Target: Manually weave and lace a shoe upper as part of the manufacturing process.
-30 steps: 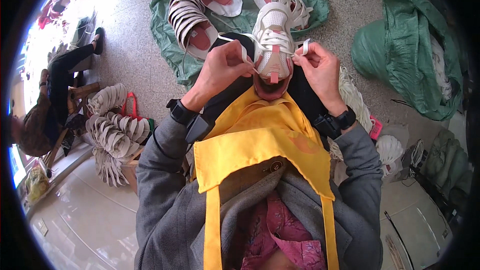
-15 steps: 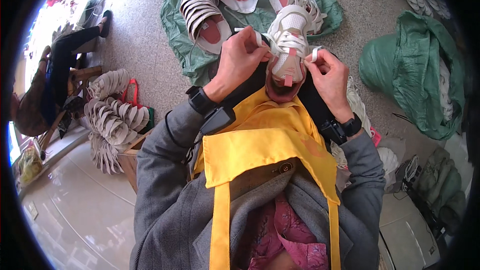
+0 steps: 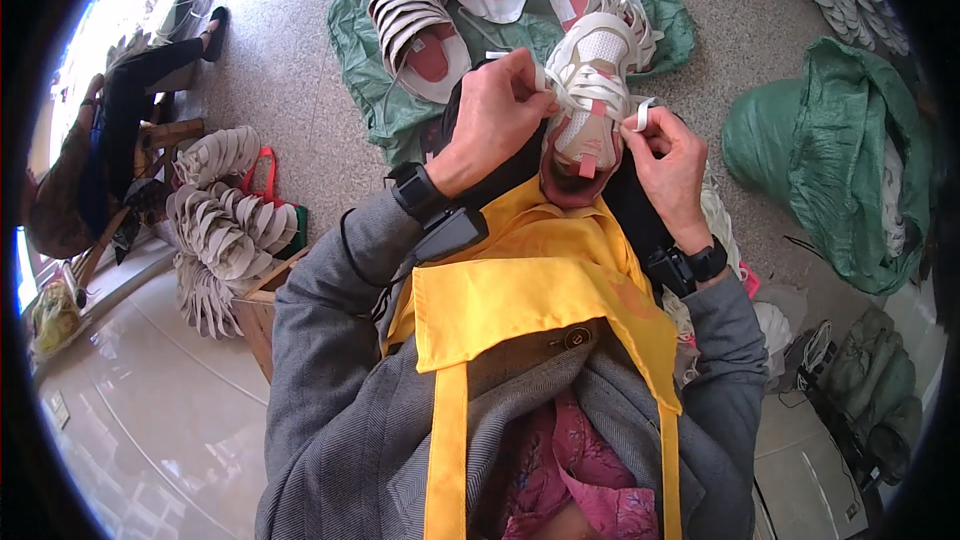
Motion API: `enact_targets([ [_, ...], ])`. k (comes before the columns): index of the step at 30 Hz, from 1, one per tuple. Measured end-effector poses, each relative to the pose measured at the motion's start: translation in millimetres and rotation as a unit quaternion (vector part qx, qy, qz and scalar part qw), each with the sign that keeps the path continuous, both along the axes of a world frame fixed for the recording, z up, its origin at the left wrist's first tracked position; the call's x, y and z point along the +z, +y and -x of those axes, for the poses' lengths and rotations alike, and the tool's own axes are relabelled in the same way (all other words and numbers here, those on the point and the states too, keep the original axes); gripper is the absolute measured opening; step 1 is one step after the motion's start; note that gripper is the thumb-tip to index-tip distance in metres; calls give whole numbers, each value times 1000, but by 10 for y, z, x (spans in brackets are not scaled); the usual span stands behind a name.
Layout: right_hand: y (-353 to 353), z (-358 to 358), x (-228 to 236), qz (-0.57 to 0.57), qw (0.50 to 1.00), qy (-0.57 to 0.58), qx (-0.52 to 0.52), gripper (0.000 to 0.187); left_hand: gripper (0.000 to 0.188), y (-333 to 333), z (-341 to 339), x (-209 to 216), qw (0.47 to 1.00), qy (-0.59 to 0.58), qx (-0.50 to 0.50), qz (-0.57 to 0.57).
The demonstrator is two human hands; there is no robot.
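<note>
A white, beige and pink sneaker point(image 3: 583, 135) rests over my lap, its toe pointing away from me and its pink heel opening nearest the yellow apron point(image 3: 530, 305). White shoelace point(image 3: 597, 90) crosses its tongue. At the shoe's left side, my left hand point(image 3: 497, 120) pinches one lace end, which sticks out past the fingers. My right hand point(image 3: 668, 165) pinches the other end on the right side, a short white loop showing above the fingertips. Both hands are close beside the lace holes.
Ahead, stacked shoe uppers point(image 3: 405, 15) lie on a green woven sheet point(image 3: 355, 70). A green sack point(image 3: 830, 140) stands to the right. Piles of pale shoe pieces point(image 3: 225, 225) sit at the left by a wooden box point(image 3: 255, 330). Another person's leg point(image 3: 150, 75) shows at far left.
The view has shifted slightly, so everything sits a little differently in the picture. Both hands keep their pinch on the lace ends beside the sneaker.
</note>
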State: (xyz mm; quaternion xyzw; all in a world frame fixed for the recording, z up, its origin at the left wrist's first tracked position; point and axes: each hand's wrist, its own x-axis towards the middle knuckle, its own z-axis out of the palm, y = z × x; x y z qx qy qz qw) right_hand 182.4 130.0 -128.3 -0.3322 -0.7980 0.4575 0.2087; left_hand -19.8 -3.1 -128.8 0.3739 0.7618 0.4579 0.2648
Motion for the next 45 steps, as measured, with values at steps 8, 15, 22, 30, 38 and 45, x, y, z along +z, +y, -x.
enact_targets([
  [8, 0, -13, -15, -7, 1000, 4, 1, 8, 19, -47, -45, 106, 999, 45, -24, -5],
  [15, -1, -2, -7, 8, 1000, 2, -3, 9, 21, 9, -128, 50, 996, 83, -35, -16],
  [22, 21, -2, 9, 19, 999, -4, -36, 19, 30, -16, -109, 27, 993, 104, -42, -33],
  [30, -173, -50, 249, -145, 989, -13, 32, 27, 30, -97, -190, 58, 976, 199, -46, -79],
  [38, -217, -74, 198, -188, 978, -57, 62, 25, 27, -143, -258, 111, 959, 249, -110, -78],
  [45, -197, 47, 143, -188, 975, -111, 47, 15, 24, -90, -296, 119, 937, 321, -129, -49],
])
